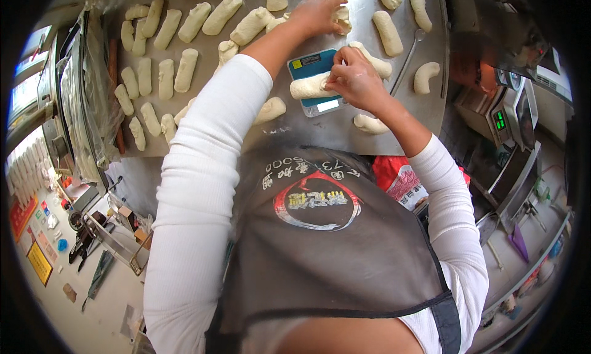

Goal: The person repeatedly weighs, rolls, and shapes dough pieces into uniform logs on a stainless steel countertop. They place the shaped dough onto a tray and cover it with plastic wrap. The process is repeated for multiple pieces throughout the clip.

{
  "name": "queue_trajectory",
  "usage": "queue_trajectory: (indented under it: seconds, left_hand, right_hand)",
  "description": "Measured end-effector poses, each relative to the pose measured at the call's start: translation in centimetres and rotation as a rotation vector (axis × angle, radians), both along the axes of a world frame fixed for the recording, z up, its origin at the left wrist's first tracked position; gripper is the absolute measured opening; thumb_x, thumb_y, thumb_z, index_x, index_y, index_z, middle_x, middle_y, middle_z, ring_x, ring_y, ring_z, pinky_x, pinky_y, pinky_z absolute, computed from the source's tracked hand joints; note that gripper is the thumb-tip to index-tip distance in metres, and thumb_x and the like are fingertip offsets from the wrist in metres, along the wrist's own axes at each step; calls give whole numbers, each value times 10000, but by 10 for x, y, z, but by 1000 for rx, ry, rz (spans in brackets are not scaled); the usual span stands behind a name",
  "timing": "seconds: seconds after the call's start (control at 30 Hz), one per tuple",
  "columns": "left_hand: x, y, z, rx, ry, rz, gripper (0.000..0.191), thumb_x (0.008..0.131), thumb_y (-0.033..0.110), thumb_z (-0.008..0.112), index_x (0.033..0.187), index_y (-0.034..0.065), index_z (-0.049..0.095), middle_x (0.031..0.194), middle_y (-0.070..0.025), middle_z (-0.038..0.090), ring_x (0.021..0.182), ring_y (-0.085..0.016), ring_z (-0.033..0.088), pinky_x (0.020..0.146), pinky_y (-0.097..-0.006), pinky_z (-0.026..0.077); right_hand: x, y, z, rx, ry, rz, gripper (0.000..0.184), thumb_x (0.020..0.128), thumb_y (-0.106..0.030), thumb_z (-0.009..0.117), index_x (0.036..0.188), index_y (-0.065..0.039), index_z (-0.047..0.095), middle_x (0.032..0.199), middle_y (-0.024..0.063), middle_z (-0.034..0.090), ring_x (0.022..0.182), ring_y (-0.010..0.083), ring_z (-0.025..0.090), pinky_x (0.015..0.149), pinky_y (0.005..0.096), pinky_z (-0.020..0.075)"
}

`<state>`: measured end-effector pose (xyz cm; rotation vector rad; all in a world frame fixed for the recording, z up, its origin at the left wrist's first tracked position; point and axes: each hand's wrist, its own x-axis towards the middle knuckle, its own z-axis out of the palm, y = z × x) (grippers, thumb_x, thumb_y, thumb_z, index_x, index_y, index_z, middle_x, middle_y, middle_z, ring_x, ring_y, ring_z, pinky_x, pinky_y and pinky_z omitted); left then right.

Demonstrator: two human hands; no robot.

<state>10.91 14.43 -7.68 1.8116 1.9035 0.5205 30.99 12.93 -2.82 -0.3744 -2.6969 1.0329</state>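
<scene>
A digital kitchen scale with a blue top lies on the metal worktop. Across the scale rests a roll of dough, its right end pinched between the fingers of my right hand. Beyond the scale, my left hand has its fingers curled around a piece of dough. Just past my right hand lies another dough roll, partly hidden by it. Below my right wrist is a short dough piece. My left forearm covers some of the rolls.
Many dough rolls lie in loose rows at the left. More rolls and a long metal spoon are at the right. A larger scale with a green display stands beyond the right edge. Plastic sheeting hangs at the left.
</scene>
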Motion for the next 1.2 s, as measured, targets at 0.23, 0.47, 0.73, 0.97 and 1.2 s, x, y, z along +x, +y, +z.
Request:
queue_trajectory:
  seconds: [0.23,0.47,0.73,0.97,1.2]
  left_hand:
    - [21,1,-6,56,151,-58,507,658,285,736,1143,236,600,1114,-118,592,1082,-318,529,887,-392,456]
    - [16,6,-16,197,-13,-14,269,768,273,631,979,112,674,992,-149,631,931,-328,579,821,-421,459]
    - [4,21,-33,298,-25,-69,283,783,248,592,1040,156,666,1093,-93,613,989,-281,575,879,-368,452]
    - [2,22,-26,95,46,4,351,773,238,629,1103,120,633,1081,-131,616,1011,-307,565,890,-388,444]
    - [2,17,-10,119,-34,102,402,729,216,672,1126,173,624,1113,-136,600,1076,-305,539,924,-387,432]
  right_hand:
    - [-19,78,-38,-375,-92,-572,273,786,-250,697,940,-26,678,860,112,672,735,195,638,675,303,513]
    - [-32,89,-65,-590,15,-624,299,802,-214,693,982,23,662,874,131,681,738,170,658,700,274,535]
    - [-25,83,-41,-187,-123,-374,221,725,-7,641,936,-63,667,886,74,659,841,198,622,774,314,492]
    - [-37,57,-37,181,-177,36,181,718,-12,654,877,-93,688,854,54,623,889,246,581,792,362,450]
    - [-4,37,17,-407,-3,63,106,773,-40,639,873,-59,671,865,88,638,801,235,614,720,296,486]
